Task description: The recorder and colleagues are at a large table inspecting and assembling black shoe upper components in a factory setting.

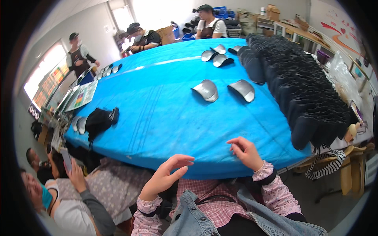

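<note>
At the blue table [161, 106], left hand [163, 177] and right hand [248, 153] hover empty, fingers half-open, thumbs apart.

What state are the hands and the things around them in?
Left hand: empty, open.
Right hand: empty, loosely open.
Blue cover: spread over the table, creased.
Two nearest silver pieces: lying apart, curved.
Black pieces: stacked in long, overlapping rows.
Black bundle: crumpled.
Phone: held up by another person.
</note>
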Available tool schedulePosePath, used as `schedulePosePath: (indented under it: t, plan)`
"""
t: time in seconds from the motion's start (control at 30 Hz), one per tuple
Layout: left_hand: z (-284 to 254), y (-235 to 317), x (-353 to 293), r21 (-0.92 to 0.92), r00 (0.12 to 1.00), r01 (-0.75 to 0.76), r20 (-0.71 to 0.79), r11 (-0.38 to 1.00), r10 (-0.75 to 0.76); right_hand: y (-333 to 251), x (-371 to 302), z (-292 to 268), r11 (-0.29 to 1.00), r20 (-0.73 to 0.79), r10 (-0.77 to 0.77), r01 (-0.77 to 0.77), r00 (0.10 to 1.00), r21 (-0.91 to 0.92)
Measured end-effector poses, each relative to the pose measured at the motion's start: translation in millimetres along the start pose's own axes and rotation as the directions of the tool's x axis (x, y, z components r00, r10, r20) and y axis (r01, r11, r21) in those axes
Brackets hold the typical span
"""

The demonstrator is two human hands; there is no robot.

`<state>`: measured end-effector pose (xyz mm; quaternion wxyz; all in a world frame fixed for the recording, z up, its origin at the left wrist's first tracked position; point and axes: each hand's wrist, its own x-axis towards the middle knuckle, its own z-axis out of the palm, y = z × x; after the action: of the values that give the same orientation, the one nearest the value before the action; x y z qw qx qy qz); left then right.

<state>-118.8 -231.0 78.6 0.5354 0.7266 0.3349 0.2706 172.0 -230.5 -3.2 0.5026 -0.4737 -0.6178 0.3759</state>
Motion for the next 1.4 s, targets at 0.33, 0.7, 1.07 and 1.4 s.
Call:
schedulePosePath:
  t: [0.33, 0.7, 1.07, 1.4]
  plan:
    - [-13.4, -39.7, 127.7, -0.103, 0.974, -0.099, -0.213, 0.990, 0.075, 2.7, -1.6, 4.8, 0.991, 0.003, -0.069, 0.069, 0.998, -0.116]
    - [-9.4, -105.4, 144.9, -0.217, 0.961, -0.060, -0.277, 0.974, -0.002, 4.5, -6.5, 1.0, 0.997, -0.045, -0.066, 0.064, 0.997, -0.040]
    - [-4.9, -104.0, 144.3, -0.177, 0.957, -0.080, -0.289, 0.981, 0.026, 3.6, -9.2, -1.1, 0.992, -0.027, -0.103, 0.101, 0.994, -0.076]
    - [-12.5, -108.0, 141.0, -0.145, 0.933, -0.066, -0.359, 0.987, 0.009, 2.4, -3.2, 3.7, 0.982, 0.000, -0.074, 0.073, 0.997, -0.173]
